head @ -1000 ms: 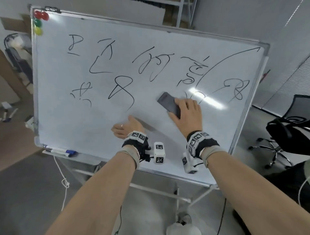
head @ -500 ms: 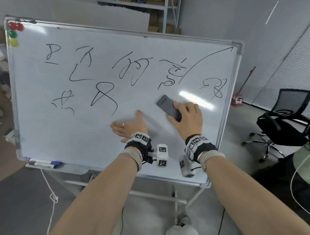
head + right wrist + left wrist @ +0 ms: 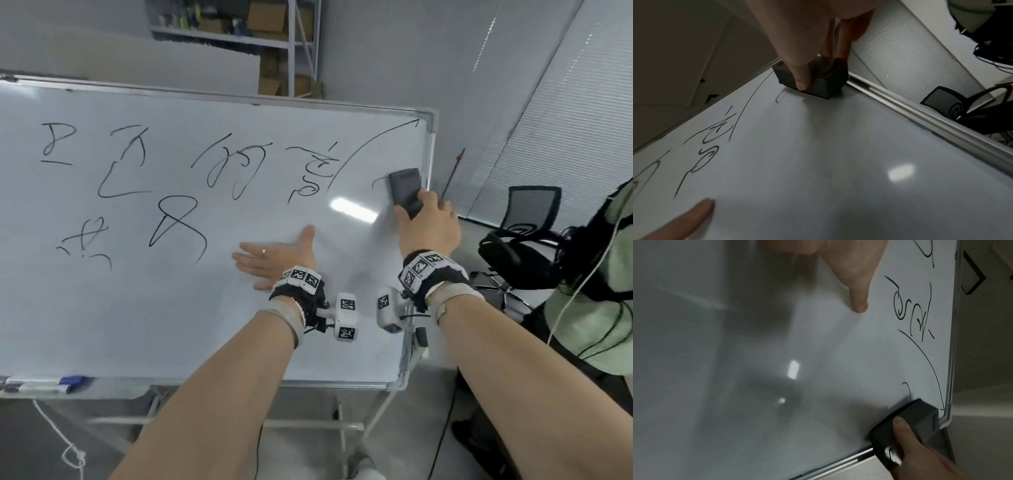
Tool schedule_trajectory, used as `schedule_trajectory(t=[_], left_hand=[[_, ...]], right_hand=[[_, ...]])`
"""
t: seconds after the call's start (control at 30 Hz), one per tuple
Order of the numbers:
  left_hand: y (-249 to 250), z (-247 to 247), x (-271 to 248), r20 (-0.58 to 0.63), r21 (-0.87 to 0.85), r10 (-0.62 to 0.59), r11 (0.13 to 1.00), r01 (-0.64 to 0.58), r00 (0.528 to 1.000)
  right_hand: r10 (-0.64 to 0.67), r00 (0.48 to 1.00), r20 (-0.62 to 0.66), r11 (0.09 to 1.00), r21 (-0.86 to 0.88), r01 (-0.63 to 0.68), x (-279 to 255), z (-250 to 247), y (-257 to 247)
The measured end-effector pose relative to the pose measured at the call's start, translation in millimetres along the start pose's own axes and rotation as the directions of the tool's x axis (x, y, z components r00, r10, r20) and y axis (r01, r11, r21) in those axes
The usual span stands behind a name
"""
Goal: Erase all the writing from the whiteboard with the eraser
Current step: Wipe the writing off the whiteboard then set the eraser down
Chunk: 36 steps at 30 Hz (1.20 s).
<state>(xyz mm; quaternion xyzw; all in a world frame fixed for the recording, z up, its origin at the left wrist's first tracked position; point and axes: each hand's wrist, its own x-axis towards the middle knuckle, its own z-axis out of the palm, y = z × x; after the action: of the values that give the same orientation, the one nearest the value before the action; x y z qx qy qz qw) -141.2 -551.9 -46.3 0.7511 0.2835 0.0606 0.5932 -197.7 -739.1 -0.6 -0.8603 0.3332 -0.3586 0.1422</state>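
The whiteboard (image 3: pixel 137 308) on its stand carries black writing (image 3: pixel 233 171) across its upper half, and a long curved line (image 3: pixel 373 142) runs to the top right corner. My right hand (image 3: pixel 428 226) grips the dark grey eraser (image 3: pixel 404 190) and presses it against the board near the right frame, on a short leftover stroke (image 3: pixel 780 97). In the right wrist view the thumb (image 3: pixel 800 76) lies along the eraser (image 3: pixel 818 81). My left hand (image 3: pixel 274 257) lies flat on the board with straight fingers, below the writing. Its thumb (image 3: pixel 857 293) shows in the left wrist view, with the eraser (image 3: pixel 906 423) beyond.
Markers (image 3: pixel 44 383) lie on the tray at the board's lower left. A black office chair (image 3: pixel 527 226) stands right of the board, and a person in a green top (image 3: pixel 596 274) sits at the far right. Shelves with boxes (image 3: pixel 267 24) stand behind.
My right hand has swept the eraser from the board's middle up and right to the right frame, wiping the scribble there. The left hand stayed flat. The head view shifted right.
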Motion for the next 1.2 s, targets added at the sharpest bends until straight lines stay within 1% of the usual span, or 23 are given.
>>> schedule_trajectory(t=[0.13, 0.2, 0.3, 0.37, 0.43, 0.5, 0.53, 0.63, 0.7, 0.73, 0.77, 0.8, 0.83, 0.87, 0.9, 0.97, 1.1, 1.2], left_hand=[[0, 3, 0, -0.004, 0.012, 0.001, 1.000, -0.001, 1.000], [-1, 1, 4, -0.024, 0.010, 0.009, 1.000, -0.009, 1.000], [2, -3, 16, -0.079, 0.018, 0.027, 0.999, -0.026, 0.996], [5, -6, 23, -0.104, 0.017, 0.041, 0.999, -0.040, 0.994], [6, -7, 25, -0.117, 0.017, 0.050, 0.999, -0.048, 0.992], [5, -5, 25, -0.132, 0.025, 0.060, 0.998, -0.057, 0.989], [4, -4, 24, -0.140, 0.028, 0.065, 0.998, -0.062, 0.988], [5, 0, 20, -0.174, 0.014, 0.067, 0.998, -0.065, 0.982], [10, 2, 20, -0.177, -0.004, 0.048, 0.999, -0.049, 0.983], [13, 3, 20, -0.165, -0.009, 0.028, 1.000, -0.030, 0.986], [15, 4, 19, -0.151, -0.010, 0.010, 1.000, -0.011, 0.988], [16, 5, 20, -0.145, -0.012, 0.001, 1.000, -0.003, 0.989], [16, 6, 20, -0.147, -0.018, 0.001, 1.000, -0.004, 0.989], [15, 7, 21, -0.158, -0.023, 0.008, 1.000, -0.012, 0.987], [14, 8, 22, -0.174, -0.025, 0.021, 0.999, -0.026, 0.985], [11, 9, 24, -0.210, -0.025, 0.048, 0.998, -0.054, 0.977], [9, 9, 28, -0.257, -0.013, 0.086, 0.996, -0.092, 0.963], [21, 6, 33, -0.311, 0.000, 0.082, 0.996, -0.086, 0.947]], right_hand=[[0.129, 0.991, -0.045, 0.992, 0.005, -0.129, 6, 2, -1], [0.138, 0.989, -0.057, 0.990, 0.028, -0.137, 6, 5, -7], [0.103, 0.991, -0.089, 0.990, 0.103, -0.094, 3, 12, -16], [0.045, 0.995, -0.086, 0.987, 0.159, -0.031, 0, 15, -24], [-0.095, 0.994, -0.058, 0.976, 0.191, 0.105, -3, 20, -37], [-0.245, 0.969, -0.017, 0.951, 0.192, 0.244, -9, 25, -50], [-0.297, 0.955, -0.002, 0.939, 0.182, 0.292, -12, 27, -56], [-0.368, 0.930, -0.004, 0.922, 0.127, 0.365, -18, 28, -65], [-0.390, 0.921, -0.020, 0.918, 0.065, 0.390, -14, 25, -58], [-0.364, 0.931, -0.032, 0.930, 0.043, 0.365, -9, 22, -51], [-0.293, 0.955, -0.051, 0.955, 0.040, 0.295, -2, 18, -42], [-0.189, 0.979, -0.075, 0.979, 0.059, 0.193, 5, 14, -33], [-0.082, 0.992, -0.093, 0.992, 0.084, 0.090, 11, 11, -23], [-0.009, 0.994, -0.106, 0.995, 0.094, 0.020, 16, 8, -14], [0.021, 0.993, -0.114, 0.996, 0.088, -0.011, 18, 8, -8], [0.006, 0.991, -0.136, 0.997, 0.076, 0.004, 18, 11, -5], [0.010, 0.986, -0.167, 0.989, 0.146, 0.015, 17, 14, -22], [-0.024, 0.983, -0.184, 0.994, 0.099, 0.043, 31, 7, -34]])
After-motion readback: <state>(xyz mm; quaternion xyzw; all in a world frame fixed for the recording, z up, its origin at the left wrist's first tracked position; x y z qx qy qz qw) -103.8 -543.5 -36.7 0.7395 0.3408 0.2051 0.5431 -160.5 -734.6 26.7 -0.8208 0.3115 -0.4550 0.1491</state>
